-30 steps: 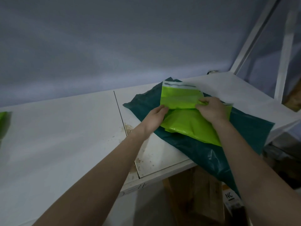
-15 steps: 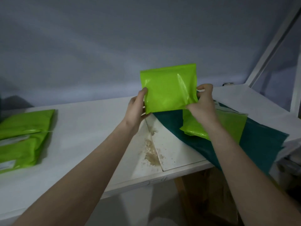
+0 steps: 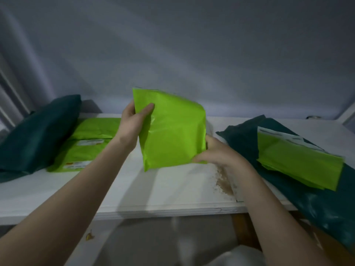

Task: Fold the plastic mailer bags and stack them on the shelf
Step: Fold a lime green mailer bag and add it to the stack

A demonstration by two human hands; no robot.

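Gripping the folded green mailer above the shelf: right hand pinching the lower right corner, left hand clamping the upper left edge. Lying left of both hands, nearer the left hand: green stack.

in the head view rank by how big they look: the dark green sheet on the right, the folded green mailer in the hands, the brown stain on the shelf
1. dark green sheet, though it runs out of frame.
2. folded green mailer, held up nearer the camera, so it may look oversized.
3. brown stain, plainly smallest.
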